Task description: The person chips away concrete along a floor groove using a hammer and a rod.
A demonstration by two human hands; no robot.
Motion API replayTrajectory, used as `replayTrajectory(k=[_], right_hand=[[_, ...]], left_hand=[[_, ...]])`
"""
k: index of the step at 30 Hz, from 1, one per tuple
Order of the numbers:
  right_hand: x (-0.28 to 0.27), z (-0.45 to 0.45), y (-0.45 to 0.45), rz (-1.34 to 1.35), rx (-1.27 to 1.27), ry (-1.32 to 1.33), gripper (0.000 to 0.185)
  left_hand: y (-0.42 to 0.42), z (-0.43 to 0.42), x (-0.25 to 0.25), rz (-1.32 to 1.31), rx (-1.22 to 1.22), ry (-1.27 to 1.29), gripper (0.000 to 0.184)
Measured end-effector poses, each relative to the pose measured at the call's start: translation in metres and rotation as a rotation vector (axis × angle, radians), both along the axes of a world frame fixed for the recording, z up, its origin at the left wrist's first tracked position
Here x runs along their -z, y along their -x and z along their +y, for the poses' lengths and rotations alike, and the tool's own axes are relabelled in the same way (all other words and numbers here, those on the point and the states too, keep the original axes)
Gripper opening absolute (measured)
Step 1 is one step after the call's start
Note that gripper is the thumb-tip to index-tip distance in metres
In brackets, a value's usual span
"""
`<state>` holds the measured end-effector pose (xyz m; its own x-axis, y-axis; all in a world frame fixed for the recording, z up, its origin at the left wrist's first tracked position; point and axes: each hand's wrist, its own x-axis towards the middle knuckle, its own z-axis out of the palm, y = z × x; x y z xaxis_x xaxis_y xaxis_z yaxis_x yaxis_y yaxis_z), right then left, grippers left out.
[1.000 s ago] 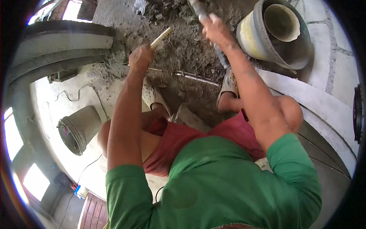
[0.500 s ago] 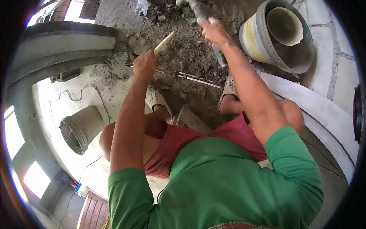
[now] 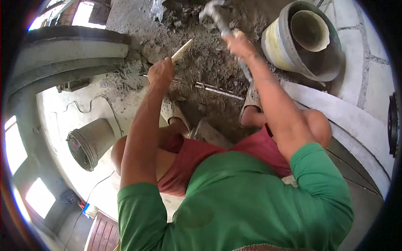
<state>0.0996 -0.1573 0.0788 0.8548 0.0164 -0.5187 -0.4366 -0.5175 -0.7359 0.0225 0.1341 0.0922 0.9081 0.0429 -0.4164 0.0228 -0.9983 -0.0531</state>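
My left hand (image 3: 161,72) is closed around a pale, narrow stick-like tool (image 3: 182,50), whose far end points up and right over rough, dark soil (image 3: 201,62). In my right hand (image 3: 241,44) is the handle of a hammer (image 3: 212,10), held diagonally; its metal head, slightly blurred, is above and left of the hand. The hammer head is apart from the pale tool. A thin white strip (image 3: 220,91) lies across the soil between my feet and hands.
At the upper right, a large bucket (image 3: 276,44) holds a smaller container (image 3: 310,31). Another bucket (image 3: 100,136) lies on the left by a cable (image 3: 90,102). A curved concrete edge (image 3: 331,106) runs along the right; curved ledges (image 3: 75,52) stand upper left.
The hammer in my right hand has shifted slightly down, bringing more of its head into view. My left hand and the pale tool appear slightly lower and further right.
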Motion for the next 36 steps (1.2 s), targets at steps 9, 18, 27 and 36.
replayTrajectory(k=[9,18,27,36], right_hand=[[0.056,0.040,0.020,-0.375,0.043,0.202,0.059],[-0.023,-0.023,-0.033,-0.126,0.008,-0.013,0.071],[0.038,0.034,0.016,-0.267,0.009,0.093,0.065],[-0.040,-0.024,-0.042,-0.062,0.102,0.011,0.082]], left_hand=[[-0.002,-0.004,-0.011,0.034,-0.043,0.027,0.026],[-0.005,-0.006,-0.007,-0.011,0.001,0.020,0.025],[-0.007,-0.007,-0.013,-0.017,0.035,0.037,0.025],[-0.025,-0.009,-0.021,0.017,0.006,0.038,0.026]])
